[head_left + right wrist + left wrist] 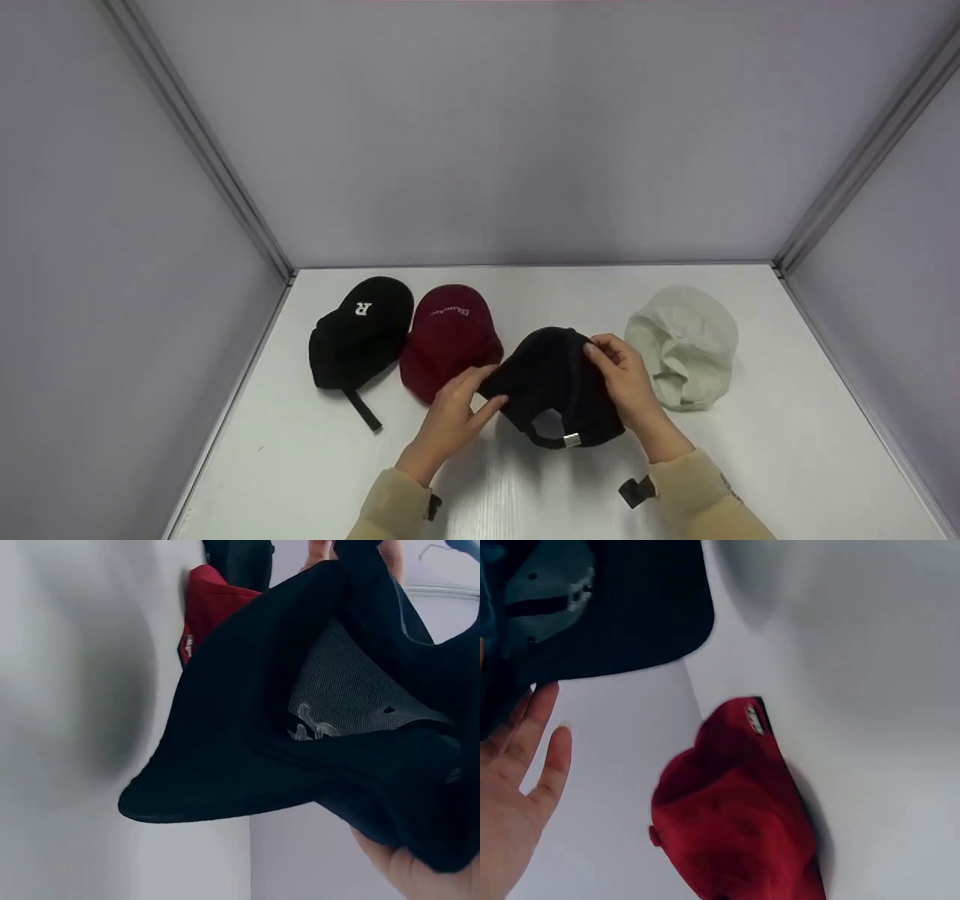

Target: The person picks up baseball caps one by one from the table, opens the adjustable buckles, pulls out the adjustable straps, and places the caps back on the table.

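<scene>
A dark baseball cap (551,382) is held up above the white table between both hands, its back opening and strap with a metal buckle facing me. My left hand (454,416) pinches its left edge, thumb in front. On the other side, my right hand (626,382) grips the cap near the upper right, thumb over the cloth. The left wrist view shows the dark brim (645,615) with the left hand (517,780) beside it. From the right wrist, the cap's inside (352,682) is visible, and part of the right hand (420,874) shows below it.
On the table (300,480), a black cap with a white R (367,337) lies far left, its strap trailing forward. Next to it sits a red cap (450,337), partly behind the left hand. A cream cap (686,345) lies to the right. Grey panels (525,135) surround the table.
</scene>
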